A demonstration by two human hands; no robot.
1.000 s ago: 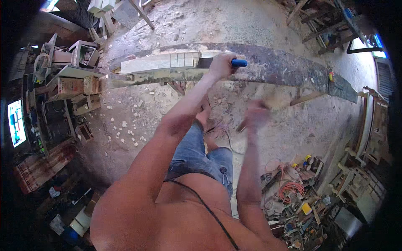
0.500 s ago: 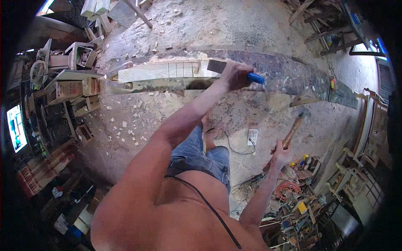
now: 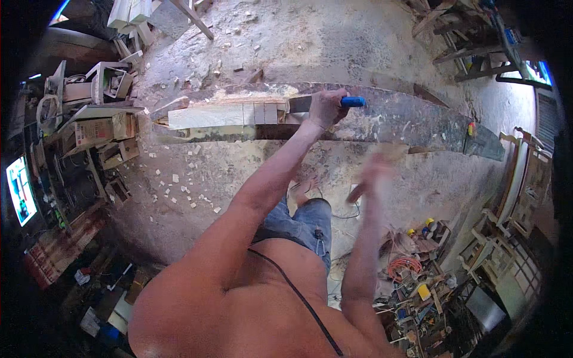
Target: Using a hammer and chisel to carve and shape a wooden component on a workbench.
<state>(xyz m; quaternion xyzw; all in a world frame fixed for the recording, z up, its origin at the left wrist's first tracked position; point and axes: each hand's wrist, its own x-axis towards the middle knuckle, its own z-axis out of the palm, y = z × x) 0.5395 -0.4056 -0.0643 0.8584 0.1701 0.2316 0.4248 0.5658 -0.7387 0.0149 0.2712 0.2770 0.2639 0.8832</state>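
My left hand (image 3: 327, 109) is closed round a wide chisel, its blue handle end (image 3: 353, 102) sticking out to the right. The chisel's dark blade (image 3: 299, 104) meets the right end of a pale wooden board (image 3: 206, 116). Dark lines cross the board near that end, and small block-like sections show there. Below and right of the chisel, my right hand (image 3: 376, 171) is smeared by motion, closed on a hammer. The brown handle end (image 3: 356, 193) shows below the fist; the hammer's head is too blurred to make out. The board lies on a long, stained workbench (image 3: 412, 122).
Wood chips (image 3: 175, 178) litter the floor. Shelves with boxes (image 3: 92, 129) and a lit screen (image 3: 21, 191) stand at the left. Tools and a coiled orange cable (image 3: 404, 269) are heaped at the lower right. A small red and yellow object (image 3: 471, 129) sits on the bench's right.
My right hand has swung the hammer up and left, nearer the chisel. My left hand has shifted slightly left, and the blade now sits lower against the board's end.
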